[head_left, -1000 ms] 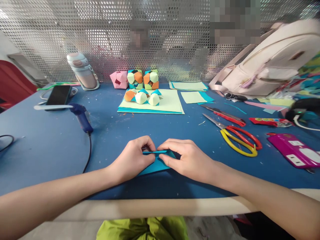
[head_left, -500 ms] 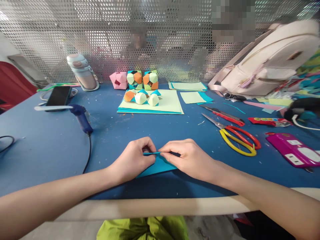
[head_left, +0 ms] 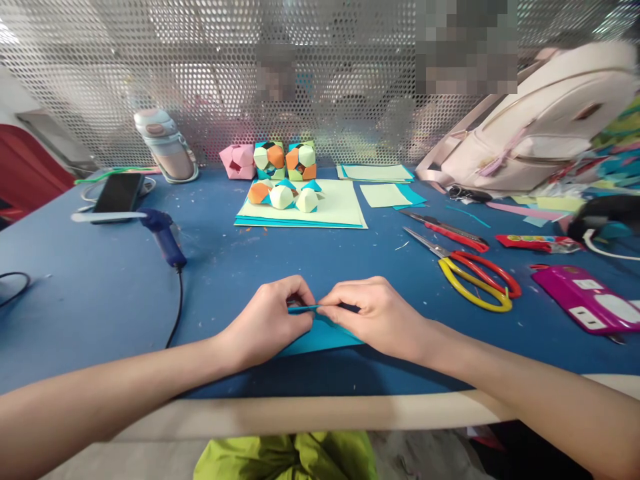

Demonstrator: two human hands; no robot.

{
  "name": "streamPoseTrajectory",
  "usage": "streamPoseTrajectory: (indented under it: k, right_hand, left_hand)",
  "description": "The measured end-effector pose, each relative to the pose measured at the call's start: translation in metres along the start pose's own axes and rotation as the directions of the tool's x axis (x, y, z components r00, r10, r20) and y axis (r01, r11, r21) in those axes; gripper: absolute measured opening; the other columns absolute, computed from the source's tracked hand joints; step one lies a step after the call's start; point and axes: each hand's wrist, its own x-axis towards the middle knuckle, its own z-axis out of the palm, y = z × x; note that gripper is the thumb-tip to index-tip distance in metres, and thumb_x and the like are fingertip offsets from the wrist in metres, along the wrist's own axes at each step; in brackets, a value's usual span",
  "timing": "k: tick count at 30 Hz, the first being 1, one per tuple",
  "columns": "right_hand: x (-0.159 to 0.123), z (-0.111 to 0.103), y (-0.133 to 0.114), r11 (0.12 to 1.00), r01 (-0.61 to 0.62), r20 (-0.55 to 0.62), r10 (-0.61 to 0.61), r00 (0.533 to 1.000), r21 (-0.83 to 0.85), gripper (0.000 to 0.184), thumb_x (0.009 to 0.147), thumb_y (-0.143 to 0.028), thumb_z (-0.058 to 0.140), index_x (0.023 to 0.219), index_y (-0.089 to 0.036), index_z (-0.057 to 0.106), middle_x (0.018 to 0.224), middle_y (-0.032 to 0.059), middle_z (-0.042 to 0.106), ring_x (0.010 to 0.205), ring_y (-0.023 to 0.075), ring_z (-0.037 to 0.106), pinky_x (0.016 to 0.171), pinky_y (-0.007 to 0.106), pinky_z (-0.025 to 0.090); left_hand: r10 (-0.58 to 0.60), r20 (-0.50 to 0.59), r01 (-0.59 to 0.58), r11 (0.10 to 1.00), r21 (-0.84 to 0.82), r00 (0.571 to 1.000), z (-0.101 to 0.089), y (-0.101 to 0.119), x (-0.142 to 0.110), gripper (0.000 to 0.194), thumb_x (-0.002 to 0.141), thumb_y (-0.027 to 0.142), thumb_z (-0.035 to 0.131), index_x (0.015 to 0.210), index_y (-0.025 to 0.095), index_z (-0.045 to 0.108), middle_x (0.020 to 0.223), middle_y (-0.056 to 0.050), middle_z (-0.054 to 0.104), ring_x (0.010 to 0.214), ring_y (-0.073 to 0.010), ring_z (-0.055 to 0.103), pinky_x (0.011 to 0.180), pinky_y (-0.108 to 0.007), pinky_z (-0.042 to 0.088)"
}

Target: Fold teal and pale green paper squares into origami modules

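Note:
Near the front edge of the table, a sheet of blue paper [head_left: 323,335] is folded over along its far edge. My left hand [head_left: 273,320] pinches that fold from the left, thumb on the near side and fingers curled behind. Close beside it, my right hand [head_left: 383,320] pinches the same fold, its thumb and index finger pressed together. The two sets of fingertips almost meet at the middle of the fold. Part of the sheet is hidden under both hands.
Scissors [head_left: 475,277], a utility knife [head_left: 450,232] and a purple power strip [head_left: 585,300] lie at right. A glue gun [head_left: 165,237] with a cord is at left. Folded paper shapes [head_left: 281,195] rest on stacked paper [head_left: 340,213] behind. A backpack [head_left: 545,127] stands back right.
The sheet of blue paper has shifted slightly to the right, with a little more of it showing between my hands. Both hands keep their pinch on the fold.

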Motion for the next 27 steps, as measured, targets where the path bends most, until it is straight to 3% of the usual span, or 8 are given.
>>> streamPoseTrajectory:
  k: [14, 20, 27]
  right_hand:
    - [0.001, -0.007, -0.004, 0.999, -0.052, 0.050, 0.052, 0.997, 0.001, 0.012, 0.080, -0.011, 0.060, 0.074, -0.014, 0.069, 0.067, 0.0003, 0.068, 0.057, 0.0084, 0.057, 0.053, 0.018, 0.039]
    - [0.001, -0.008, -0.003, 1.000, -0.020, 0.051, 0.020, 0.999, -0.003, 0.011, 0.080, -0.011, 0.060, 0.073, -0.014, 0.069, 0.066, 0.0004, 0.067, 0.057, 0.0079, 0.057, 0.053, 0.018, 0.038]
    - [-0.002, -0.005, -0.003, 0.994, 0.091, 0.050, -0.088, 0.995, -0.059, 0.015, 0.083, -0.012, 0.056, 0.075, -0.014, 0.068, 0.067, 0.0014, 0.067, 0.056, 0.0084, 0.057, 0.054, 0.018, 0.040]
  left_hand:
    - [0.019, 0.079, -0.015, 0.999, -0.042, 0.997, -0.011, 0.010, 0.000, 0.013, 0.071, 0.019, 0.051, 0.071, 0.018, 0.064, 0.073, 0.000, 0.066, 0.071, -0.0145, 0.058, 0.064, -0.023, 0.045]
    - [0.026, 0.095, -0.022, 0.999, -0.038, 0.995, -0.013, 0.008, -0.001, 0.014, 0.069, 0.015, 0.050, 0.071, 0.017, 0.063, 0.075, 0.000, 0.066, 0.072, -0.0146, 0.059, 0.065, -0.023, 0.045]
    - [0.002, 0.143, -0.024, 0.989, 0.148, 0.990, -0.008, 0.007, -0.002, 0.004, 0.072, 0.019, 0.054, 0.072, 0.018, 0.058, 0.066, 0.004, 0.058, 0.063, -0.0116, 0.050, 0.057, -0.021, 0.038]
